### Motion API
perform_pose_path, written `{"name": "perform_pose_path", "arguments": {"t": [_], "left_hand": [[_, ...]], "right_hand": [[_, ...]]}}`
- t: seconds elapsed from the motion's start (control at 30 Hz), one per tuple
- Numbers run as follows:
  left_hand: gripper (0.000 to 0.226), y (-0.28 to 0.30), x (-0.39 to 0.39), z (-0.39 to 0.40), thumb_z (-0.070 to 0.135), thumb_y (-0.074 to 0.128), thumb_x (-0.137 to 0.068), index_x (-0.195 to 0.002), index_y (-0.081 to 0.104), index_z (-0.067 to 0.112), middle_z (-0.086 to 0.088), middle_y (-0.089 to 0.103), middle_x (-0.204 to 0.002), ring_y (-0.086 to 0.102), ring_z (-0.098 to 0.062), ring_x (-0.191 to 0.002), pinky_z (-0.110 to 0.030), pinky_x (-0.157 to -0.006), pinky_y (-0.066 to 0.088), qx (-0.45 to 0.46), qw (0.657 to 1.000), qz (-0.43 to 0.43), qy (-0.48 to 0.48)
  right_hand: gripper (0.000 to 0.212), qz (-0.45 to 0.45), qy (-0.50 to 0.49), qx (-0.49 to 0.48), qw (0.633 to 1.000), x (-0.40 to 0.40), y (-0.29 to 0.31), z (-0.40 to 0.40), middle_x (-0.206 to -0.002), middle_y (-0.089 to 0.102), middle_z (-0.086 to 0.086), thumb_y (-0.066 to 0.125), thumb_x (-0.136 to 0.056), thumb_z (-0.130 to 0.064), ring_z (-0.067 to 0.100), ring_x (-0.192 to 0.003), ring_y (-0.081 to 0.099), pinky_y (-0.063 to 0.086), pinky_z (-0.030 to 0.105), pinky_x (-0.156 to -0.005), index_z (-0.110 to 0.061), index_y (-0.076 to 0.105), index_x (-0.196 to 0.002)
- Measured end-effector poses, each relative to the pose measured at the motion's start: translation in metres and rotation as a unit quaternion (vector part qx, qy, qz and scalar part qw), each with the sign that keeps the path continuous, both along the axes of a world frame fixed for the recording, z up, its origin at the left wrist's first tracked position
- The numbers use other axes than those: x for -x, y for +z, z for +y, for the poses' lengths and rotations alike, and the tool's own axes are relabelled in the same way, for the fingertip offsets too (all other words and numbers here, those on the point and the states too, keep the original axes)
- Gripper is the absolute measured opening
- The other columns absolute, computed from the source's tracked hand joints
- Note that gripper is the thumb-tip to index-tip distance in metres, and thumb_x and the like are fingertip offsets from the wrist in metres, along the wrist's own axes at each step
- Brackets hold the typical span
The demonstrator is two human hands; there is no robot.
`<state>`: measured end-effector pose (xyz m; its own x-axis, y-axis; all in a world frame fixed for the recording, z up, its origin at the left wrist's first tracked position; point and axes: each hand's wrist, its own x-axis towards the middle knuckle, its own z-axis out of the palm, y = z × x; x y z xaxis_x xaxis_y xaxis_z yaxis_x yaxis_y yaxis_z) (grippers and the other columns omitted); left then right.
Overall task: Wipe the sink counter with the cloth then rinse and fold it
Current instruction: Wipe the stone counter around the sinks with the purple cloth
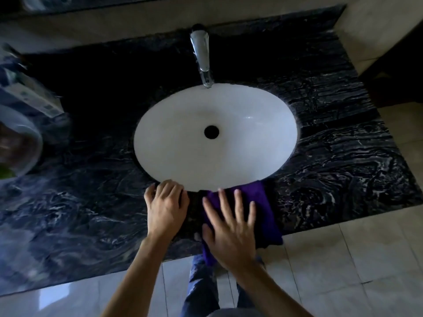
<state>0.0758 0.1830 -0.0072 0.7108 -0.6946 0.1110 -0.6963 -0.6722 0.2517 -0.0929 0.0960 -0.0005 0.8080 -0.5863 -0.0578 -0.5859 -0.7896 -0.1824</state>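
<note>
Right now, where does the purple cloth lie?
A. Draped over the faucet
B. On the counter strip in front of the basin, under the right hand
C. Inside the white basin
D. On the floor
B: the purple cloth lies flat on the counter, pressed by the right hand.

Floor: pale glossy tiles [343,266], lower frame and right edge.
Wall: beige band [114,26] across the top.
Light: dim.
</note>
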Motion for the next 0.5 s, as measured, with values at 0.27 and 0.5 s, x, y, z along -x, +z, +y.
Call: {"name": "perform_pose_path", "arguments": {"t": [0.27,0.5], "left_hand": [[0.027,-0.002,-0.006,0.011,0.028,0.045,-0.100,-0.109,0.068,0.016,0.000,0.068,-0.111,0.058,-0.024,-0.118,-0.049,-0.112,0.030,-0.015,0.998,0.020,-0.055],[0.025,0.000,-0.003,0.005,0.028,0.047,-0.100,-0.098,0.069,0.017,0.000,0.069,-0.102,0.060,-0.022,-0.109,-0.048,-0.112,0.030,-0.011,0.999,0.034,-0.033]], "right_hand": [[0.056,0.032,-0.065,0.049,0.996,0.040,-0.007,-0.080,-0.163,0.038,0.003,0.044,-0.096,-0.054,0.037,-0.149,0.034,0.024,0.063,-0.117,-0.041,0.045,-0.150],[0.062,0.044,-0.250,0.041,0.966,0.024,-0.002,-0.091,-0.164,0.035,0.009,0.039,-0.093,-0.053,0.043,-0.150,0.027,0.021,0.069,-0.115,-0.033,0.043,-0.152]]}}
